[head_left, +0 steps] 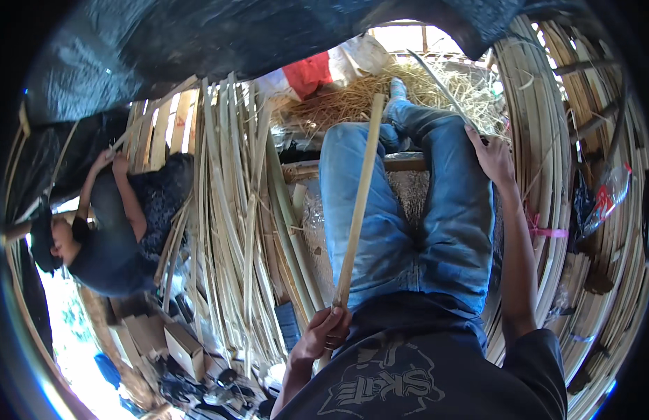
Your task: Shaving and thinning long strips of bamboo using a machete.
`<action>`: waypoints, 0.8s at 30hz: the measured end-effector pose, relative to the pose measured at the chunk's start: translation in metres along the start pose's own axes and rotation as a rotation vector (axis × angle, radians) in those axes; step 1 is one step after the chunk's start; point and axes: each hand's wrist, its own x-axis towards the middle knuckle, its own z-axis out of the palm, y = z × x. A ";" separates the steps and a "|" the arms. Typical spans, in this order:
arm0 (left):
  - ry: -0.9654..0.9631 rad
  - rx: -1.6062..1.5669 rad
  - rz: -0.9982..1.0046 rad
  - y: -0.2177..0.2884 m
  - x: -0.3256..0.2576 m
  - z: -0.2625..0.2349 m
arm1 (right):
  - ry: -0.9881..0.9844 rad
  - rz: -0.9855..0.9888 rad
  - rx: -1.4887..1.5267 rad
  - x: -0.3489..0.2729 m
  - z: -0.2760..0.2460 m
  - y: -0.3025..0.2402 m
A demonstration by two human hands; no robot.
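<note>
My left hand is closed around the lower part of a long, flat bamboo strip. The strip slants up in front of my jeans, its far end above the knees. Out past my right knee, my right hand grips a long knife, whose thin grey blade points up and to the left. Its handle is hidden in my fingers. Knife and bamboo strip are apart, with my legs between and below them.
A pile of straw-like shavings lies beyond my feet. Long bamboo strips lean at my left; bundled strips with a pink tie stand at my right. Another person sits at far left, handling a strip. Dark plastic sheeting hangs overhead.
</note>
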 end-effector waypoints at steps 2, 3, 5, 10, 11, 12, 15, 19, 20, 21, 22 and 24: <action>0.035 0.004 0.011 0.006 0.005 0.004 | -0.055 0.008 0.080 -0.001 0.007 0.001; 0.039 0.027 0.028 0.011 0.007 0.006 | -0.086 0.069 0.013 0.002 0.010 0.000; 0.050 0.053 0.043 0.017 0.011 0.009 | -0.118 0.131 -0.046 0.003 0.017 0.002; 0.110 0.068 0.088 0.019 0.016 0.017 | -0.082 0.113 0.083 -0.002 0.025 0.012; 0.108 0.072 0.096 0.018 0.016 0.018 | -0.124 0.118 0.057 -0.006 0.026 0.015; 0.117 0.083 0.105 0.019 0.018 0.020 | -0.180 0.140 -0.041 -0.007 0.024 0.015; 0.114 0.049 0.130 0.018 0.022 0.020 | -0.058 0.300 0.143 0.001 0.040 0.012; 0.111 0.072 0.154 0.020 0.025 0.019 | -0.124 0.093 -0.089 0.003 0.019 0.004; 0.103 0.059 0.161 0.020 0.026 0.018 | -0.122 0.093 -0.089 0.003 0.018 0.003; 0.094 0.046 0.169 0.021 0.027 0.018 | -0.132 0.122 -0.089 0.003 0.016 0.002; 0.092 0.047 0.171 0.022 0.028 0.017 | -0.141 0.152 -0.090 0.003 0.015 0.001; 0.079 0.059 0.188 0.024 0.031 0.018 | -0.114 0.131 -0.106 -0.001 0.017 0.004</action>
